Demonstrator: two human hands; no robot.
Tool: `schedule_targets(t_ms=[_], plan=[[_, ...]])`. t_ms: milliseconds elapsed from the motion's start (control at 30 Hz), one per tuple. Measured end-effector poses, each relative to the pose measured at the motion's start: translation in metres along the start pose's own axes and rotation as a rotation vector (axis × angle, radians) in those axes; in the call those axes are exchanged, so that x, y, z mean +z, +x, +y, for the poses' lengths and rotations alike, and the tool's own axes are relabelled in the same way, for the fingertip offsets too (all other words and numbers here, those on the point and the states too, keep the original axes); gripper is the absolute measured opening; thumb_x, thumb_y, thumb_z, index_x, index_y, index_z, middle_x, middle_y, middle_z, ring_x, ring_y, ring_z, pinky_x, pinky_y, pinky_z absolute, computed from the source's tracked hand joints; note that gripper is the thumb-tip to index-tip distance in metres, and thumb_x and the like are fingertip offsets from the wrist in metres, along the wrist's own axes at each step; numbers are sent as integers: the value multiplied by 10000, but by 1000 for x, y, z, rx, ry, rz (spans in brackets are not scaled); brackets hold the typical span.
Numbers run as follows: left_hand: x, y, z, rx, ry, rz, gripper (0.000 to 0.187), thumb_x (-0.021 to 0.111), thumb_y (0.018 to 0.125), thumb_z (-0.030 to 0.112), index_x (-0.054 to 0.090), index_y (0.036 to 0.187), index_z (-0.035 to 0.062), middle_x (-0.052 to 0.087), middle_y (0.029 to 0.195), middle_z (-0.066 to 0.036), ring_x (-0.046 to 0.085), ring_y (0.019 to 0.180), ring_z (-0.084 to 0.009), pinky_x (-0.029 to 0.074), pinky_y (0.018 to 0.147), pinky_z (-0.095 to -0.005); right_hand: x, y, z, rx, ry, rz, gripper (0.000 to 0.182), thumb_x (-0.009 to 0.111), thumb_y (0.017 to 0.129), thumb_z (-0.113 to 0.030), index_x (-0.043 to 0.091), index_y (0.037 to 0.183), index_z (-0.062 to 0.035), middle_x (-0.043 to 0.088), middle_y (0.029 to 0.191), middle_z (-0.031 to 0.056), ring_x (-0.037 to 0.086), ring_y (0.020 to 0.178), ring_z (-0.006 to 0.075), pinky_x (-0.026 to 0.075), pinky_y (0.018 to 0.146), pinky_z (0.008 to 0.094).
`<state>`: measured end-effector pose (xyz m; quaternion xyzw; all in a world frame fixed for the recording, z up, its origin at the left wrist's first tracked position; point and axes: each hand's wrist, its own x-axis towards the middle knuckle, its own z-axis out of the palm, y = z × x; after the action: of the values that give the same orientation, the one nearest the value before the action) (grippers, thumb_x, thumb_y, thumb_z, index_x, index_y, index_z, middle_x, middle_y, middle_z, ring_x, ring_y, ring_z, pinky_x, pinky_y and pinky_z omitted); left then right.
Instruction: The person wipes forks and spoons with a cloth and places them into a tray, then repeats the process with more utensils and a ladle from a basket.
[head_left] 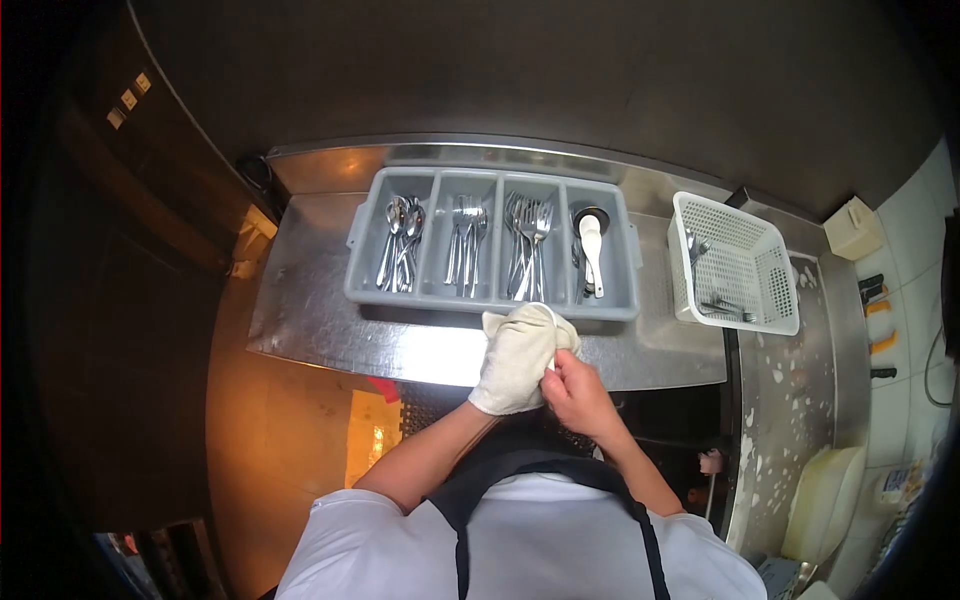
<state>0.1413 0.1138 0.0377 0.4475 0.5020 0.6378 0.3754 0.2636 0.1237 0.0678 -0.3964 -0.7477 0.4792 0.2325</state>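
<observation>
A cream cloth covers my left hand, hiding its fingers. Against the cloth's right side, my right hand is closed on something too hidden to make out. Just beyond both hands lies a grey cutlery tray with four compartments. Spoons fill the leftmost one, forks the second, and more forks the third. In the rightmost compartment are a white spoon and a black round-ended utensil.
Right of the tray stands a white perforated basket with a few pieces of cutlery. The steel counter runs beneath both. Knives with orange and black handles hang on the right wall. A wet steel surface lies at the right.
</observation>
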Motion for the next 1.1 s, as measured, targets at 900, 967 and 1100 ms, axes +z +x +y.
schedule_targets(t_ms=[900, 967, 1100], plan=[[-85, 24, 121, 441, 258, 207, 255, 596, 796, -30, 629, 1040, -93, 653, 1036, -196, 626, 1003, -272, 464, 906, -357, 26, 20, 33, 23, -77, -584, 473, 755, 741, -215, 595, 1122, 14, 655, 1045, 173, 631, 942, 237, 479, 819, 350], [-92, 28, 132, 449, 307, 339, 245, 558, 868, 29, 561, 1098, -56, 590, 1070, -132, 579, 998, -245, 454, 899, -336, 6, 2, 50, -137, 204, -495, 459, 712, 783, -260, 595, 1123, 26, 629, 1111, 155, 596, 1031, 251, 446, 901, 348], [-87, 20, 93, 55, -448, 342, 270, 508, 903, 116, 529, 1135, -20, 573, 1092, -128, 570, 1006, -250, 460, 898, -348, -23, -13, -22, -289, 1053, -291, 847, 668, 802, -409, 285, 1399, 55, 458, 1349, 175, 501, 1200, 292, 384, 1017, 407]])
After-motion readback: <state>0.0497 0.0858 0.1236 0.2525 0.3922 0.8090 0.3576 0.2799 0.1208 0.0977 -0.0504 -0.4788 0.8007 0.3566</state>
